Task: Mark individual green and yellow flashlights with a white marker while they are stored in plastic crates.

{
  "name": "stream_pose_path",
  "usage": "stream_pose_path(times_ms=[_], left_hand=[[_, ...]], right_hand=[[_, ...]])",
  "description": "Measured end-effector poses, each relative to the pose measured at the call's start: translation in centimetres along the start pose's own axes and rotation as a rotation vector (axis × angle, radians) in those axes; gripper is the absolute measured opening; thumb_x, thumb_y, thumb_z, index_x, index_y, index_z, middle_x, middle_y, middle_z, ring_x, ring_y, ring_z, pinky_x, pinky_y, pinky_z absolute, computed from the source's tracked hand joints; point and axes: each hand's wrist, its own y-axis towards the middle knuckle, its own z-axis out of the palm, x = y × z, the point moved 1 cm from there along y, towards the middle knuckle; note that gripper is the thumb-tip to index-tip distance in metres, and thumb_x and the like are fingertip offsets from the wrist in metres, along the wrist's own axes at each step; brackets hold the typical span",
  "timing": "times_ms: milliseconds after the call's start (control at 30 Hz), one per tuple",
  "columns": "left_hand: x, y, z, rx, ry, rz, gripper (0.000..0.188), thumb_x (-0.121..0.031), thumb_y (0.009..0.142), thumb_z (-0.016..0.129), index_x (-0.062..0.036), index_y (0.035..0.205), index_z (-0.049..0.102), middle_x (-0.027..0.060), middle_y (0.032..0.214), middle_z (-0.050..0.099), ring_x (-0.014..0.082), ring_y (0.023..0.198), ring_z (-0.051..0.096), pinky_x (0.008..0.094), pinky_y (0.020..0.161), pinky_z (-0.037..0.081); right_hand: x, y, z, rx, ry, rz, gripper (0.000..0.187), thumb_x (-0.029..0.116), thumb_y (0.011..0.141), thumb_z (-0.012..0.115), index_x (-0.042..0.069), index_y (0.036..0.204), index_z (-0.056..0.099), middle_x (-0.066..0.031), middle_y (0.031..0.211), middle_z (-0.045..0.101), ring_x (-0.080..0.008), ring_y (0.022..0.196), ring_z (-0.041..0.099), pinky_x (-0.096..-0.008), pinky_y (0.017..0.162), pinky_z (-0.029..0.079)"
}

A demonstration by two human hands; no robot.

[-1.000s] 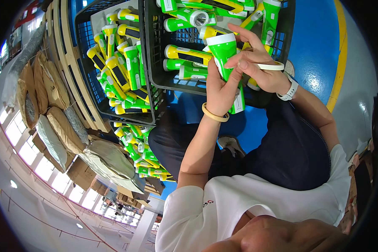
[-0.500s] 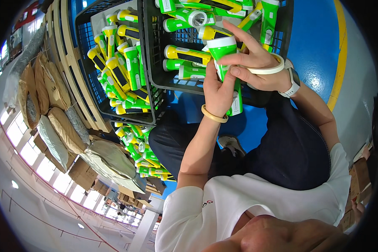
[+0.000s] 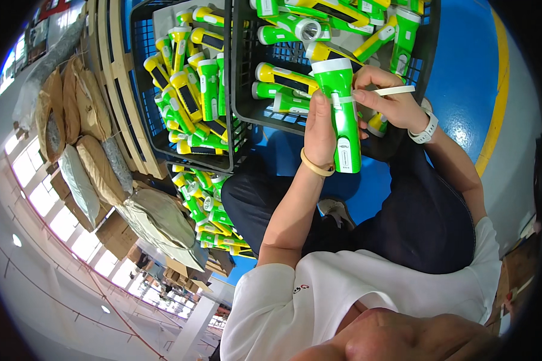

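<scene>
A green flashlight (image 3: 345,129) with a wide white head points away from me, its white slide switch and a white label facing up. My left hand (image 3: 321,129) grips it from the left, thumb along the body. My right hand (image 3: 391,102) is closed at its right side, thumb and curled fingers against the body just below the head; some fingertips are hidden behind it. A thin white ring (image 3: 396,89), seen edge-on, is at my right hand's fingers. Around my left wrist sits a cream ring (image 3: 317,165), and my right wrist wears a white watch (image 3: 427,127).
Beyond my hands stands a black crate (image 3: 271,125) of green and yellow flashlights. Left of it is another full black crate (image 3: 227,161); more flashlights (image 3: 206,207) lie lower. A wooden pallet (image 3: 123,90) and brown sacks (image 3: 90,114) are farther left. Blue floor (image 3: 464,78) lies right.
The flashlight has come round into fuller view, its switch and label showing. My right hand has turned and moved right, its ring now edge-on. The whole view has shifted slightly.
</scene>
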Motion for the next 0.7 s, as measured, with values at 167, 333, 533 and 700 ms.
stream_pose_path(times_ms=[167, 333, 533, 700], left_hand=[[-2.9, -2.1, -1.9, -0.018, 0.127, 0.077, 0.032, -0.006, 0.082, 0.064, -0.0003, 0.108, 0.047, 0.0091, 0.095, 0.060, 0.0154, 0.075, 0.062, 0.0283, 0.066, 0.052], [-3.3, -3.7, -3.8, -0.114, 0.447, 0.179, 0.040, -0.016, 0.073, 0.067, 0.0069, 0.100, 0.049, 0.0121, 0.083, 0.062, 0.0153, 0.072, 0.060, 0.0290, 0.063, 0.049], [-2.6, -3.8, -8.9, -0.379, 0.202, 0.174, 0.027, -0.022, 0.086, 0.058, 0.0000, 0.100, 0.050, 0.0103, 0.070, 0.060, 0.0190, 0.057, 0.061, 0.0305, 0.051, 0.049], [-14.1, -3.1, -16.6, -0.796, 0.780, 0.649, 0.027, -0.018, 0.086, 0.062, 0.0034, 0.101, 0.054, 0.0134, 0.088, 0.062, 0.0209, 0.079, 0.061, 0.0322, 0.067, 0.048]], right_hand=[[1.9, 0.1, 1.5, 0.146, 0.143, 0.069, 0.019, 0.020, 0.090, 0.055, 0.002, 0.085, 0.056, -0.0008, 0.081, 0.051, -0.0090, 0.073, 0.047, -0.0250, 0.063, 0.038], [4.1, -0.3, 4.2, 0.148, 0.041, 0.076, 0.013, 0.013, 0.087, 0.056, 0.003, 0.081, 0.051, -0.0008, 0.080, 0.049, -0.0085, 0.072, 0.046, -0.0246, 0.061, 0.037], [10.8, -0.6, 10.3, 0.097, -0.506, -0.808, 0.016, 0.004, 0.060, 0.067, 0.006, 0.070, 0.054, -0.0096, 0.078, 0.054, -0.0286, 0.072, 0.054, -0.0380, 0.063, 0.044], [9.3, -1.2, 8.2, 0.018, -0.448, -0.316, 0.016, -0.007, 0.072, 0.061, 0.000, 0.084, 0.052, -0.0128, 0.081, 0.053, -0.0287, 0.072, 0.055, -0.0327, 0.062, 0.045]])
